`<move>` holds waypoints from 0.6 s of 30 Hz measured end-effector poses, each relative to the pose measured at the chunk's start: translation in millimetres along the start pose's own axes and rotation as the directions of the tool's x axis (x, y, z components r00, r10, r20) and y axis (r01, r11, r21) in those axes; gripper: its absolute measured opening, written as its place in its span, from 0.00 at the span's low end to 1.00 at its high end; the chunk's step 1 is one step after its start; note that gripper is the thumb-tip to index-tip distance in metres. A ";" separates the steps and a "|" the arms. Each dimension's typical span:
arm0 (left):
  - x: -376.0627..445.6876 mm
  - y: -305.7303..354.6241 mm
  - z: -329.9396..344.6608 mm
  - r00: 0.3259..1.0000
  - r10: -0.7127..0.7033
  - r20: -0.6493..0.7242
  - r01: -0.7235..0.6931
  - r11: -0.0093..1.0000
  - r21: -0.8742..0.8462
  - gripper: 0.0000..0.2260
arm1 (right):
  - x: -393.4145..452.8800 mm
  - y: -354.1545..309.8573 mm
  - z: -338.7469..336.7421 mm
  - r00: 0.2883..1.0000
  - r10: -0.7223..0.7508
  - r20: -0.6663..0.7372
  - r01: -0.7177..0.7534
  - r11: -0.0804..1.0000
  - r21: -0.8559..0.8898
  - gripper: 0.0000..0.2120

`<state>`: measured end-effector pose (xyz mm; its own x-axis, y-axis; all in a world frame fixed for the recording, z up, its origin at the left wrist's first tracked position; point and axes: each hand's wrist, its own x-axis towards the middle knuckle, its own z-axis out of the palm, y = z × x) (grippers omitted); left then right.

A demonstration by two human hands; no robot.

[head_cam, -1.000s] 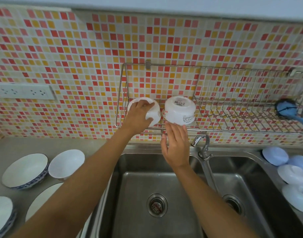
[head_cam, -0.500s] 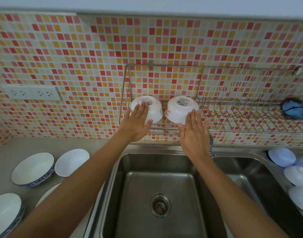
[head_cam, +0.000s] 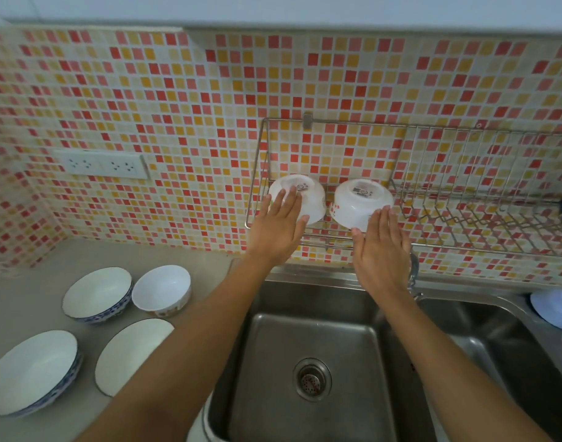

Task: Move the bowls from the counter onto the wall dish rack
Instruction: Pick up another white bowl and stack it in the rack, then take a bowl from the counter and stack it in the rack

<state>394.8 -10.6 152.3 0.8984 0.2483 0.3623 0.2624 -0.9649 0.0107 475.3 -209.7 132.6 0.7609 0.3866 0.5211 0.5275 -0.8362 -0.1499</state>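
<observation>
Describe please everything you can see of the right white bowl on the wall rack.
The right white bowl sits upside down on the wire dish rack, its base tilted toward the camera. It looks like glossy plastic or melamine, with a printed label on the base and a small red pattern near the rim. The right hand, fingers straight, touches its lower rim. Another overturned bowl sits left of it.

below me i see a steel double sink (head_cam: pixel 317 352) with a drain (head_cam: pixel 312 379) in its left basin. a tap (head_cam: pixel 413 269) stands at the divider. a white socket strip (head_cam: pixel 101 164) sits on the mosaic tiles (head_cam: pixel 184 100). pale blue lids (head_cam: pixel 552 307) lie at the sink's right edge.
</observation>
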 end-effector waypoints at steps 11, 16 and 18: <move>-114.8 -13.3 17.6 0.999 0.034 -0.003 -0.034 0.986 -0.161 0.31 | -65.5 -78.8 15.7 0.996 -0.083 -0.040 0.091 0.957 0.276 0.32; -177.9 -107.1 36.4 0.908 -0.299 0.291 0.330 0.942 -0.062 0.31 | -123.7 -160.3 54.8 0.982 -0.143 0.121 0.060 0.851 0.522 0.31; -192.1 -152.5 34.7 0.857 -0.410 0.313 0.433 0.901 -0.004 0.30 | -136.7 -191.5 73.4 0.954 -0.172 0.247 0.002 0.824 0.566 0.31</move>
<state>194.4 91.7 48.7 0.7724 0.6350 0.0138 0.6240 -0.7627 0.1700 298.0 -73.9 28.5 0.7284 0.6083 0.3153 0.6501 -0.4683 -0.5984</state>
